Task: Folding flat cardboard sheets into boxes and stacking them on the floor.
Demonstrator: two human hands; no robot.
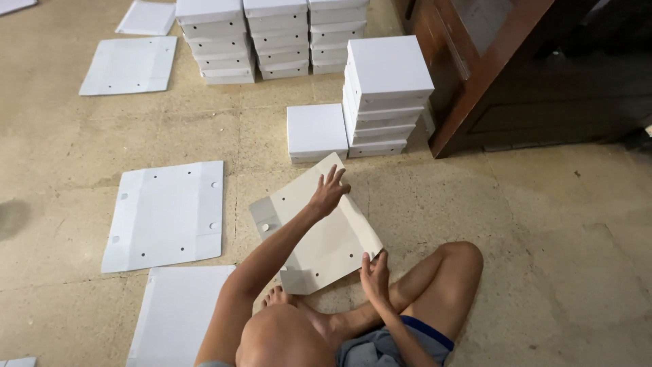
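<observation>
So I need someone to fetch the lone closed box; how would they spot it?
Start at the dark wooden cabinet. Left of it stands a stack of white cardboard boxes. The single white box sits alone on the floor beside that stack, unstacked.
</observation>
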